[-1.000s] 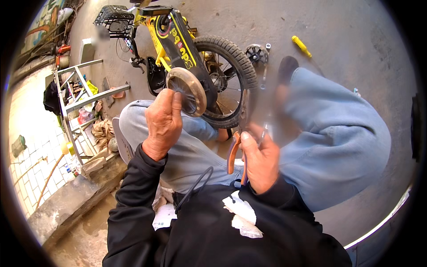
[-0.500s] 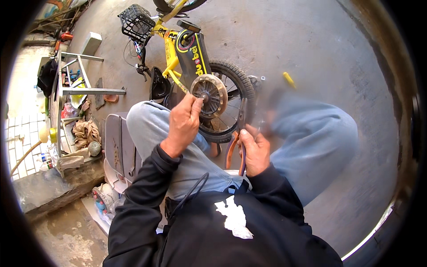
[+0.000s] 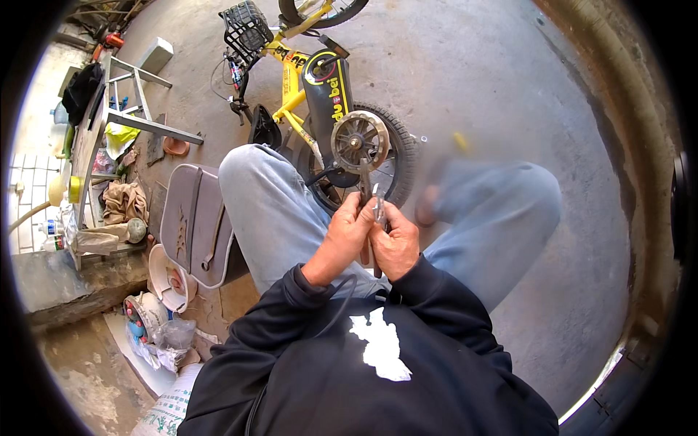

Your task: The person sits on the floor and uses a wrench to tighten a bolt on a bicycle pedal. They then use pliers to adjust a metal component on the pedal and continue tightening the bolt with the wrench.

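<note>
A small yellow and black bicycle (image 3: 309, 87) lies on the concrete in front of my knees, its rear tyre (image 3: 406, 156) between my legs. A round spoked metal disc (image 3: 358, 140) stands up in front of the tyre on a dark stem. My left hand (image 3: 352, 232) and my right hand (image 3: 398, 245) are pressed together just below the disc. Both close around a pair of pliers (image 3: 377, 206). The metal jaws stick up by the stem and the reddish handles show under my fingers. What the jaws grip is hidden.
A grey seat pad (image 3: 193, 225) lies by my left thigh. White bowls (image 3: 169, 280) and plastic bags sit below it. A metal frame rack (image 3: 138, 120) with rags stands at the left. A blurred yellow tool (image 3: 460, 140) lies beyond my right knee. The bicycle's black basket (image 3: 247, 25) is at the top.
My left hand has left the face of the disc and come down to meet my right hand on the pliers. The view has tilted, so the bicycle shows more fully.
</note>
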A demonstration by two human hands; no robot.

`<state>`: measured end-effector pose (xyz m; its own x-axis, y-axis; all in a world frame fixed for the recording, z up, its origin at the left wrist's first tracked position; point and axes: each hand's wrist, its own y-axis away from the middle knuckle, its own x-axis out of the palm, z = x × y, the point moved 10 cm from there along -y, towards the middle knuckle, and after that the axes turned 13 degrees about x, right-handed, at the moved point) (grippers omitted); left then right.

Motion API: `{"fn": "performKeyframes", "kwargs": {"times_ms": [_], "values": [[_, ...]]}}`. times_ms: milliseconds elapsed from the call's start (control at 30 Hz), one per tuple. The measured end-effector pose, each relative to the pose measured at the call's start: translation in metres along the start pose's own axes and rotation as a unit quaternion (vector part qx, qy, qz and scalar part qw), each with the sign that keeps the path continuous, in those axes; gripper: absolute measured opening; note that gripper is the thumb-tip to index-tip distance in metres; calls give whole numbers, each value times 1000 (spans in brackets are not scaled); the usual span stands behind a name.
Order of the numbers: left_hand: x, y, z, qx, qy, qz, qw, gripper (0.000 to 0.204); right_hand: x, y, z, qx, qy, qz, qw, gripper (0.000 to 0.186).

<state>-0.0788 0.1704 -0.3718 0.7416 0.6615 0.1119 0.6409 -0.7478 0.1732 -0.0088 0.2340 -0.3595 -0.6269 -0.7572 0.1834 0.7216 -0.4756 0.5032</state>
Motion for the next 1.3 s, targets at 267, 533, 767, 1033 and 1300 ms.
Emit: {"fn": "performKeyframes", "kwargs": {"times_ms": [267,533,767,1033,1300], "values": [[-27,10,18,-64,186,-132,971,18,0,1,5,-17,18,24,999,22],[-40,16,33,-86,276,-105,951,19,-20,-19,-9,51,180,-9,982,33],[-40,20,4,-20,421,-112,900,18,23,-7,-22,166,67,92,979,41],[-64,33,-41,53,381,-109,917,17,68,10,49,-130,336,14,933,42],[-126,66,-59,94,231,-195,949,10,126,37,36,-117,354,130,919,59]]}}
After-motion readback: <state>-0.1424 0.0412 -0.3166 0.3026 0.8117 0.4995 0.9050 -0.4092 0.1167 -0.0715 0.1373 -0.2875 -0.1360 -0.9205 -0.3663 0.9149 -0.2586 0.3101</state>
